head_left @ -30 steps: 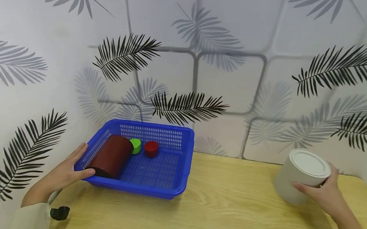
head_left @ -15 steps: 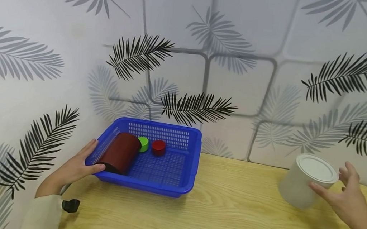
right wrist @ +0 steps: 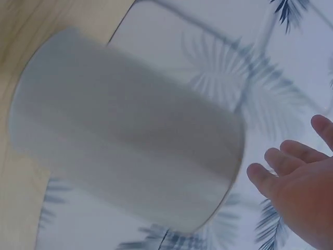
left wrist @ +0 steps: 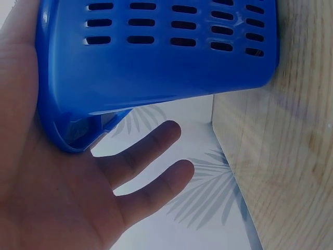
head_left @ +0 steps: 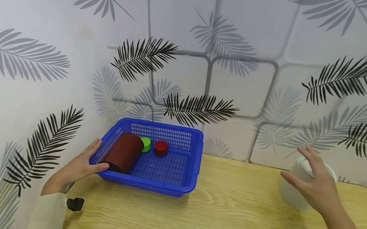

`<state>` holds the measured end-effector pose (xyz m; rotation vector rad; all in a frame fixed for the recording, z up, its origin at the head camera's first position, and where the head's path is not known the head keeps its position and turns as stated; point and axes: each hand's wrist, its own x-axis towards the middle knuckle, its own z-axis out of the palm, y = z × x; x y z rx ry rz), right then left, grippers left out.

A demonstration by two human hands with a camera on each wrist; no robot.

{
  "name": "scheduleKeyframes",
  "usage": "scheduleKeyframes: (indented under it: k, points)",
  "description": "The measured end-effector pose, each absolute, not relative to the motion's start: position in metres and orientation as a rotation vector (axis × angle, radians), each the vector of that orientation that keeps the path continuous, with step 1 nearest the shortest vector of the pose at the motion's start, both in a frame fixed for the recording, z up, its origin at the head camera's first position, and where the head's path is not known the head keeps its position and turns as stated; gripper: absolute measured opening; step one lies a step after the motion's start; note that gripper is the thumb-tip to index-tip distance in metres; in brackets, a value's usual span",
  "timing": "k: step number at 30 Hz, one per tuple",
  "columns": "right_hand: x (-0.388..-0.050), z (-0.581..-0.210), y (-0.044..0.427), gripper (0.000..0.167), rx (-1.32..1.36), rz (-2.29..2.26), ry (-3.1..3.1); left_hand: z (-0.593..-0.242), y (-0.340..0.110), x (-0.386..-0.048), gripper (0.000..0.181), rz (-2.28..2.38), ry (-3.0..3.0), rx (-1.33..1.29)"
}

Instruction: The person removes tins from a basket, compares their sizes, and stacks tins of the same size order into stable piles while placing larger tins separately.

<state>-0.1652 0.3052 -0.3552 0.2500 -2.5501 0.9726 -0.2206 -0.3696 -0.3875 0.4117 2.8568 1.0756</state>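
A blue plastic basket [head_left: 152, 185] stands on the table at the left, with its corner between the thumb and fingers of my left hand [head_left: 80, 167], which holds its rim. Two of that hand's fingers extend straight below the rim in the left wrist view. Inside the basket lie a dark red cylinder [head_left: 123, 153], a small green round piece [head_left: 146, 145] and a small red one [head_left: 161, 148]. My right hand [head_left: 321, 190] is spread with nothing in it, in front of a whitish lidded can [head_left: 290, 191]. In the right wrist view the can [right wrist: 125, 130] is apart from the fingertips.
The light wooden table [head_left: 227, 211] runs between the basket and the can. Its back edge meets a wall [head_left: 226, 139] with a leaf pattern, and another wall rises close at the left behind my left hand.
My right hand has let go of the can and moved left across the front of it, fingers spread. The left hand stays at the basket's corner; the view has shifted slightly.
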Motion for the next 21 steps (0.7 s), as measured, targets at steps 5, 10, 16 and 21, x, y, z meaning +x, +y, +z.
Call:
scheduleKeyframes:
  k: [5,10,16,21]
  points:
    - [-0.173,-0.345,0.265,0.087,0.411,1.042,-2.544,-0.388,-0.369,-0.222,0.105,1.069,2.859,0.416]
    - [-0.186,-0.332,0.220,0.089,0.537,1.100,-2.614,-0.387,-0.372,-0.220,0.106,1.072,2.857,0.403]
    - [-0.207,-0.324,0.167,0.091,0.684,1.109,-2.650,-0.388,-0.373,-0.220,0.106,1.086,2.850,0.394]
    - [-0.223,-0.319,0.128,0.089,0.782,1.136,-2.629,-0.388,-0.370,-0.222,0.106,1.107,2.839,0.408]
